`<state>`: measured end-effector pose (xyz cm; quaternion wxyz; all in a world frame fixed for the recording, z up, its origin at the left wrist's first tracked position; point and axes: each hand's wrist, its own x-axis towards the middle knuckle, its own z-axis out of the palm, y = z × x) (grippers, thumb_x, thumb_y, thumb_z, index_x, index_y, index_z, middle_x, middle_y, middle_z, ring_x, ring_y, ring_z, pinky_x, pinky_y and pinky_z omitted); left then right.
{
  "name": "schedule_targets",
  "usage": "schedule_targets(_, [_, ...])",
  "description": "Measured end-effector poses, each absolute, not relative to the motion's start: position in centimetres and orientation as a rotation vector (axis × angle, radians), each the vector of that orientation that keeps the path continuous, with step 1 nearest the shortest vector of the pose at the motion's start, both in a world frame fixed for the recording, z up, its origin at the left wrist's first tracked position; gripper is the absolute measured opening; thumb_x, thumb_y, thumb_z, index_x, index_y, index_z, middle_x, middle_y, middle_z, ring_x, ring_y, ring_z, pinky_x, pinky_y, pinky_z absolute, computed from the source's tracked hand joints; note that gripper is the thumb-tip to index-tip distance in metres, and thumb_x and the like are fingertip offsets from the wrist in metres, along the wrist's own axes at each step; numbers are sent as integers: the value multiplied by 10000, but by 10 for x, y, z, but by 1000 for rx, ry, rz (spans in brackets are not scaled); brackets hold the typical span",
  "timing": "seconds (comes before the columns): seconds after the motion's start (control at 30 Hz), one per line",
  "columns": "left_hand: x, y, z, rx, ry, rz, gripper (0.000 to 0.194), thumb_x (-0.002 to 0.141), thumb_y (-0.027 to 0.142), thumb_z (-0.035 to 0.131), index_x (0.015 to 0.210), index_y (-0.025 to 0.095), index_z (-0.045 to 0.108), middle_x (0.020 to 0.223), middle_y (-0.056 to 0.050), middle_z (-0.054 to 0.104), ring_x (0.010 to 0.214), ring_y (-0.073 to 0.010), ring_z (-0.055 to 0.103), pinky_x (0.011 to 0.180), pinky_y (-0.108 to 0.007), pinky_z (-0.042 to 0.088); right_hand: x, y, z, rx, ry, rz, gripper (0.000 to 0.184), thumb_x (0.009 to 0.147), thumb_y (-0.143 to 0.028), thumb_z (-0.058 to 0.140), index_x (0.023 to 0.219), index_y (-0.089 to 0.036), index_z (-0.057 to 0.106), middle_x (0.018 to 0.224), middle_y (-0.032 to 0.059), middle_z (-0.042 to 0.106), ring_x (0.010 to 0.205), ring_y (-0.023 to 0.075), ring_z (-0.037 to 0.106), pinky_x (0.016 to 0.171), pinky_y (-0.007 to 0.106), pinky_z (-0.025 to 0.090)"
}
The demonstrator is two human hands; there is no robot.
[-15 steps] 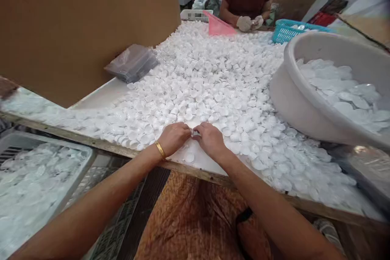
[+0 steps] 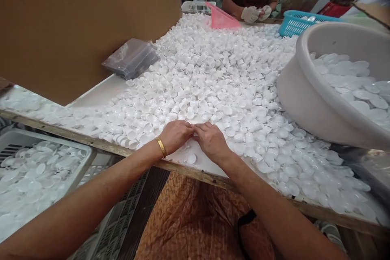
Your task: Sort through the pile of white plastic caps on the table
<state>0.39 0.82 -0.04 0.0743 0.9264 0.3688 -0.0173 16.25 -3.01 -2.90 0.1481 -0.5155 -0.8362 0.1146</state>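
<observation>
My left hand (image 2: 175, 135), with a gold bangle on its wrist, and my right hand (image 2: 211, 140) meet fingertip to fingertip at the near edge of a big heap of small white plastic caps (image 2: 213, 81) on the table (image 2: 100, 95). Both hands are curled with fingers pinched together over the caps; whatever they pinch is hidden between the fingertips. One loose cap (image 2: 191, 158) lies just below my hands on the bare table surface.
A large cream basin (image 2: 307, 97) of clear discs stands at the right. A grey crate (image 2: 45, 166) of clear discs sits low at the left. A cardboard wall (image 2: 85, 20), plastic bags (image 2: 131, 59), a pink scoop (image 2: 221, 19) and a teal basket (image 2: 300, 22) lie beyond. A person's gloved hands (image 2: 254, 13) work opposite.
The small clear piece seen between my fingertips before is no longer visible; my hands have closed together and shifted slightly up the table. The view tilted a little.
</observation>
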Motion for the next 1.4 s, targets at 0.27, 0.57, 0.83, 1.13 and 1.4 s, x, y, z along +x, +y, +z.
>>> schedule_targets(0.27, [7, -8, -3, 2761, 1220, -11, 169, 846, 201, 510, 775, 140, 651, 729, -50, 635, 727, -177, 583, 612, -277, 387, 159, -40, -17, -1552, -2455, 327, 332, 900, -266, 441, 1208, -180, 529, 1217, 36, 577, 1015, 222, 482, 770, 374, 364])
schedule_targets(0.57, [-6, -31, 12, 2658, 1252, 91, 269, 868, 246, 474, 682, 131, 631, 724, -71, 587, 779, -193, 510, 721, -325, 420, 201, -54, 2, -1828, -2252, 335, 303, 870, -246, 490, 1150, -160, 570, 1221, 58, 564, 1086, 220, 452, 865, 366, 353])
schedule_targets(0.83, [-1, -34, 20, 2641, 1356, 233, 269, 822, 296, 551, 631, 155, 677, 827, -98, 547, 860, -222, 453, 736, -345, 416, 185, -39, -8, -1734, -2474, 100, 140, 839, -212, 532, 924, -202, 643, 1037, 48, 624, 1000, 226, 456, 760, 357, 325])
schedule_targets(1.13, [10, 33, -5, 2769, 1404, 176, 144, 811, 167, 527, 799, 103, 656, 831, -123, 572, 889, -253, 476, 752, -370, 430, 175, -24, -13, -1704, -2487, 118, 172, 798, -313, 612, 918, -193, 641, 965, 67, 620, 948, 227, 461, 748, 355, 333])
schedule_targets(1.4, [-4, 19, -2, 2436, 1556, 602, 140, 814, 220, 548, 741, 148, 645, 775, -58, 571, 800, -194, 481, 723, -327, 424, 169, -14, -10, -1734, -2310, 195, 246, 905, -257, 409, 832, -194, 636, 886, 62, 616, 897, 202, 472, 735, 324, 348])
